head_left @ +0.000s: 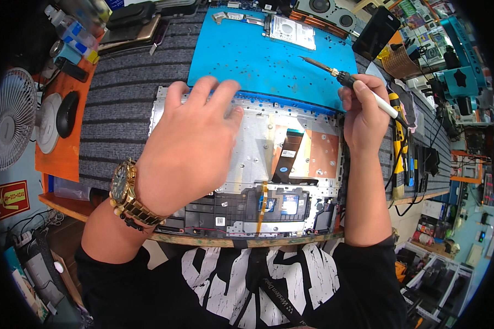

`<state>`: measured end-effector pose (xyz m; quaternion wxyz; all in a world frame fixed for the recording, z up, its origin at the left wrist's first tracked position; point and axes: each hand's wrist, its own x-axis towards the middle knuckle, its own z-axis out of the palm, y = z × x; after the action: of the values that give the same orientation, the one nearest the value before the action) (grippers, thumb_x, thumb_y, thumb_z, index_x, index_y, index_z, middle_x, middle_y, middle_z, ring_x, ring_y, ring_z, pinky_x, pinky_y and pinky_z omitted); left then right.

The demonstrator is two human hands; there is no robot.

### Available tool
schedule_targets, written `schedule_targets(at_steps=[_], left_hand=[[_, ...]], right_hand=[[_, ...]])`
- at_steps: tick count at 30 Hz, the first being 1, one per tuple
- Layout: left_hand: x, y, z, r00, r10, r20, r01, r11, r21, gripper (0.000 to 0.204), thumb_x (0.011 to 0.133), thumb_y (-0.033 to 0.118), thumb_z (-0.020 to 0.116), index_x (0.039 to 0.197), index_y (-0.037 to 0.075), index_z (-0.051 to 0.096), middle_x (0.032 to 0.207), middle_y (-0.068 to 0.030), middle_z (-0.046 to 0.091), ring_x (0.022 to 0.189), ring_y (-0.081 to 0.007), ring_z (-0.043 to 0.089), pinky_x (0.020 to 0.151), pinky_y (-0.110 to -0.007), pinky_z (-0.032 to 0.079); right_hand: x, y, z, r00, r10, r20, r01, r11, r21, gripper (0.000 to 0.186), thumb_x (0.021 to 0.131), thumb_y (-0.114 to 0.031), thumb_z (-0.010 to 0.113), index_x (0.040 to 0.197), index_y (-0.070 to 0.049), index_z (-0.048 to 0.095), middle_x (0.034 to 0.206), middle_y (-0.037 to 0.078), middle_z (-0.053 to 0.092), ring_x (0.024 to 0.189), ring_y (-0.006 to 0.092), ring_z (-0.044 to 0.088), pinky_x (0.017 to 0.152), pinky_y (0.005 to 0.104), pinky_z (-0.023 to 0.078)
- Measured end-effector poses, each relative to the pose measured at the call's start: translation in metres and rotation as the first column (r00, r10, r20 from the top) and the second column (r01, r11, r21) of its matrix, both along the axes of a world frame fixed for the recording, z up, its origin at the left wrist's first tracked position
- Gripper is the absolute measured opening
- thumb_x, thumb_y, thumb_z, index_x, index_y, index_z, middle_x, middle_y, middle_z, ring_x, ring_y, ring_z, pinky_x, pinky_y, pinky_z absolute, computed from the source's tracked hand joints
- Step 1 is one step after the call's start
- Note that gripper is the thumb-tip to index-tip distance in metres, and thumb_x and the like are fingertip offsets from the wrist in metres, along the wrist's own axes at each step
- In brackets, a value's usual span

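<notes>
In my right hand (366, 112) is a soldering iron (381, 104) with a white handle, a dark collar and a long tip. The tip points up and left over the blue mat, clear of the parts below. My left hand (195, 142) reaches over the upper left of an opened laptop chassis (247, 164). Its fingers are bent and apart at the chassis's far edge, slightly blurred, and nothing shows in them. The underside of this hand is hidden. A dark flat ribbon cable (287, 158) stands up from the chassis, right of the middle.
A blue work mat (219, 49) dotted with small screws lies beyond the chassis, bearing a hard drive (292, 32). A cooling fan assembly (326, 11) and a phone (377, 33) sit at the far right. Yellow-handled tools (396, 142) lie right; a white desk fan (12, 118) stands left.
</notes>
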<state>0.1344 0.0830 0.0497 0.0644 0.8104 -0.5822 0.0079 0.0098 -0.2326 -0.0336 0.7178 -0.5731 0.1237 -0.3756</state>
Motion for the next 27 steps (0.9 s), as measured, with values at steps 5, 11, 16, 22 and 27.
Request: schedule_targets(at_steps=[5, 11, 16, 22, 27], left_hand=[[0.004, 0.006, -0.002, 0.998, 0.044, -0.033, -0.045, 0.998, -0.039, 0.044, 0.095, 0.015, 0.082, 0.138, 0.007, 0.081, 0.154, -0.0226, 0.062, 0.146, -0.0407, 0.055, 0.121, -0.062, 0.039], [0.004, 0.008, 0.001, 0.994, 0.09, -0.063, -0.087, 0.995, 0.047, 0.044, 0.099, 0.019, 0.081, 0.142, 0.012, 0.08, 0.155, -0.0238, 0.062, 0.144, -0.0416, 0.058, 0.123, -0.067, 0.038], [0.004, 0.008, 0.002, 0.993, 0.092, -0.067, -0.088, 0.994, 0.058, 0.044, 0.1, 0.02, 0.079, 0.143, 0.011, 0.079, 0.154, -0.0232, 0.062, 0.144, -0.041, 0.058, 0.122, -0.068, 0.038], [0.004, 0.006, 0.003, 0.992, 0.097, -0.077, -0.093, 0.994, 0.062, 0.044, 0.1, 0.02, 0.079, 0.144, 0.011, 0.079, 0.154, -0.0234, 0.063, 0.144, -0.041, 0.059, 0.123, -0.069, 0.038], [0.002, 0.006, 0.004, 0.991, 0.104, -0.08, -0.098, 0.993, 0.067, 0.044, 0.1, 0.02, 0.079, 0.143, 0.01, 0.079, 0.154, -0.0233, 0.063, 0.146, -0.0408, 0.058, 0.123, -0.07, 0.039]], right_hand=[[0.003, 0.003, -0.002, 0.994, 0.01, -0.107, -0.013, 0.999, -0.029, 0.012, 0.105, -0.006, 0.077, 0.114, 0.002, 0.074, 0.095, 0.013, 0.077, 0.077, 0.0147, 0.067, 0.069, 0.0276, 0.051], [0.007, 0.009, 0.0, 0.977, 0.016, -0.212, -0.041, 0.993, -0.113, 0.011, 0.106, -0.008, 0.079, 0.112, 0.001, 0.077, 0.094, 0.01, 0.079, 0.077, 0.0112, 0.067, 0.068, 0.0251, 0.05], [0.008, 0.016, 0.002, 0.963, -0.006, -0.27, -0.048, 0.98, -0.191, 0.013, 0.106, -0.01, 0.081, 0.113, 0.001, 0.077, 0.093, 0.009, 0.08, 0.075, 0.0082, 0.066, 0.068, 0.0237, 0.049], [0.01, 0.019, 0.004, 0.952, -0.027, -0.305, -0.052, 0.967, -0.248, 0.016, 0.106, -0.012, 0.082, 0.114, 0.001, 0.078, 0.094, 0.008, 0.082, 0.074, 0.0064, 0.064, 0.066, 0.023, 0.049], [0.011, 0.022, 0.005, 0.943, -0.049, -0.329, -0.047, 0.96, -0.277, 0.016, 0.106, -0.012, 0.083, 0.114, 0.001, 0.078, 0.094, 0.008, 0.083, 0.074, 0.0056, 0.064, 0.066, 0.0224, 0.048]])
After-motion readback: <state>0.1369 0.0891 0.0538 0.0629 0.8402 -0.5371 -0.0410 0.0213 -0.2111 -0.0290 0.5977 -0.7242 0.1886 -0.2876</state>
